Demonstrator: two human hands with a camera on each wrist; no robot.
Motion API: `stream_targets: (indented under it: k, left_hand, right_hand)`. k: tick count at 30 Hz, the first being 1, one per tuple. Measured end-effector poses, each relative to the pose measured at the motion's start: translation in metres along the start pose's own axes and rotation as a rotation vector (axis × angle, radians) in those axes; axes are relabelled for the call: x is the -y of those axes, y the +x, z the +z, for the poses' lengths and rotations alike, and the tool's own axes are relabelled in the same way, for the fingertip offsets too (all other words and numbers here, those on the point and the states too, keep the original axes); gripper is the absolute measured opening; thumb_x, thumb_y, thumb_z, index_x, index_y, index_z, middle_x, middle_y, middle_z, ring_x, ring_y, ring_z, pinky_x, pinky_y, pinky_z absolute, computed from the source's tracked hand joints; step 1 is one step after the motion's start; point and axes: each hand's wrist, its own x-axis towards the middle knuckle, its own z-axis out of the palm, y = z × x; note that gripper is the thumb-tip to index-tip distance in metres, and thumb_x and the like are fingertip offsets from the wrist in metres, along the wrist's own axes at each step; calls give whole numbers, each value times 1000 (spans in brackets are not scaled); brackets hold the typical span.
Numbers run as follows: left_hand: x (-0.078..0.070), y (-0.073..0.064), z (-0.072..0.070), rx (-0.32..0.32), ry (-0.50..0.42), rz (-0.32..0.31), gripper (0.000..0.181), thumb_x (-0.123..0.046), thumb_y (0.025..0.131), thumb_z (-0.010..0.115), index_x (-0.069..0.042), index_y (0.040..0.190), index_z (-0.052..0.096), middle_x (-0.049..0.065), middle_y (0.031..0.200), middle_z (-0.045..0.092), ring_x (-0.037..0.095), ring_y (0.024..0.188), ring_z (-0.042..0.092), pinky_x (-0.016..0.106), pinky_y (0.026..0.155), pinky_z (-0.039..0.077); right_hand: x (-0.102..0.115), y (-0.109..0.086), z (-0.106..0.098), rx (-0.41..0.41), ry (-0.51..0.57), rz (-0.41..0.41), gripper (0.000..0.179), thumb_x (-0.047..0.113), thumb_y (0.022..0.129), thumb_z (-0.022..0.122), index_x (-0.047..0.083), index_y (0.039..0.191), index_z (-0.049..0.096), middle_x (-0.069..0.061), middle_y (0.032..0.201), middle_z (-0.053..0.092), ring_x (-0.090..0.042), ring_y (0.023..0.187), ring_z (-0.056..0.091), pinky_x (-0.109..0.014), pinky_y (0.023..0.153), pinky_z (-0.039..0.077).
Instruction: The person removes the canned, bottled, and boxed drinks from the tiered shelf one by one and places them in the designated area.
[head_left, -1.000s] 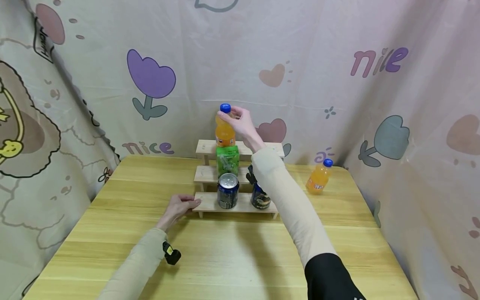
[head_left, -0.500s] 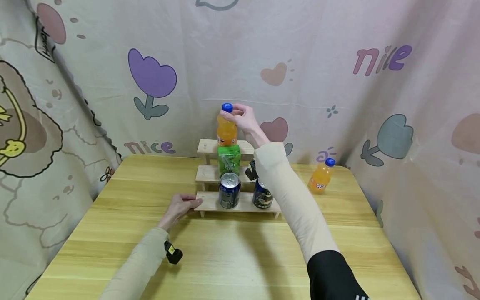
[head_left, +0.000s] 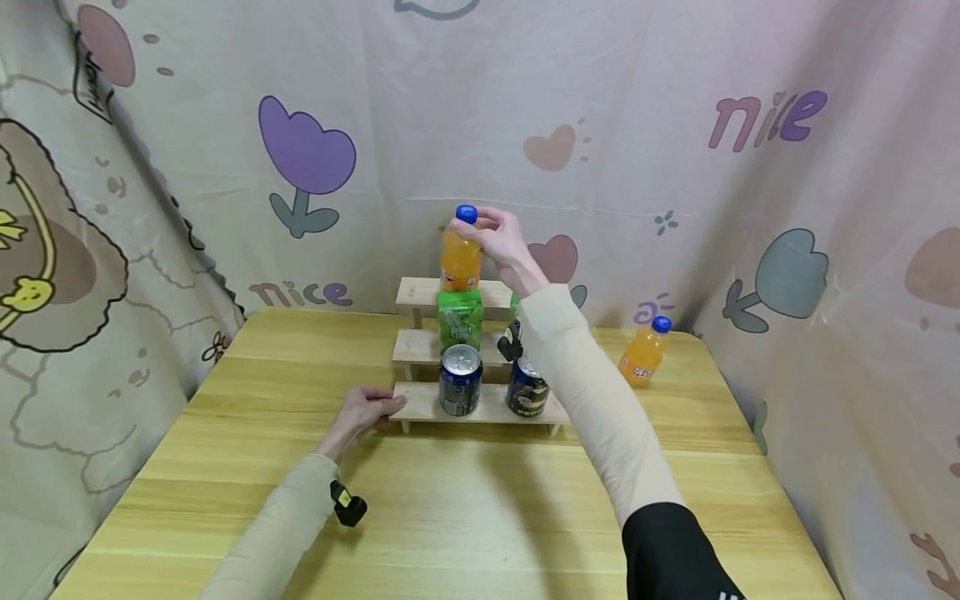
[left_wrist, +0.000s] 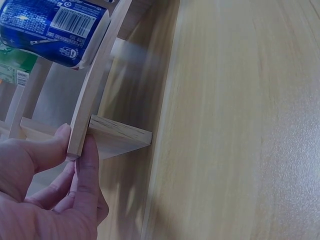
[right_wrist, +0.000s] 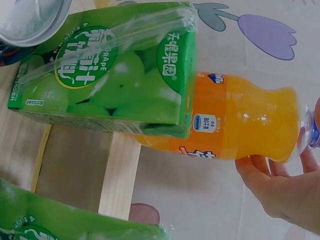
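A three-step wooden stand [head_left: 417, 402] is on the table. My left hand [head_left: 366, 410] pinches the left end of its lowest step, thumb above and fingers beneath in the left wrist view. On the top step, my right hand [head_left: 501, 242] holds an upright bottle of orange soda [head_left: 461, 265] near its blue-capped neck. Directly in front of that bottle, one step down, is a green grape juice box [right_wrist: 115, 70]. A second juice box [right_wrist: 45, 215] stands to its right, mostly hidden by my right arm in the head view. Two dark blue cans, one left [head_left: 460, 385] and one right [head_left: 527, 393], occupy the lowest step.
Another orange soda bottle [head_left: 642, 354] stands on the wooden table [head_left: 450, 517], right of the stand. A printed curtain [head_left: 420, 125] hangs close behind the stand and along both sides. My right forearm crosses in front of the stand's right side.
My right hand has shifted the soda bottle slightly to the right on the top step. A sliver of the second juice box now shows beside my right sleeve. My left hand stays put.
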Motion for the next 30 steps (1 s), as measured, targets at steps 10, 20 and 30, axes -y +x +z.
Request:
stream_targets:
  k: [10,20,30]
  left_hand:
    - [1,1,1,7,-38,11,41,-9,96,73,17,124,60,1,90,72,6,78,65,21,71,59]
    - [1,-1,1,8,-20,12,42,-11,97,72,17,125,60,4,95,71,7,80,65,21,73,59]
    - [1,-1,1,12,-20,27,43,-11,97,71,18,127,58,4,94,71,6,78,64,20,70,58]
  right_hand:
    - [6,-7,-15,-56,112,-28,21,12,96,74,5,114,67,1,95,63,-17,99,58,-34,103,50]
    - [16,-19,-34,-138,163,-56,17,10,94,75,8,110,70,4,89,64,-15,92,60,-27,89,50]
    - [21,-33,-56,-184,248,-165,16,8,96,73,22,89,69,6,86,66,-11,87,60,-25,82,46]
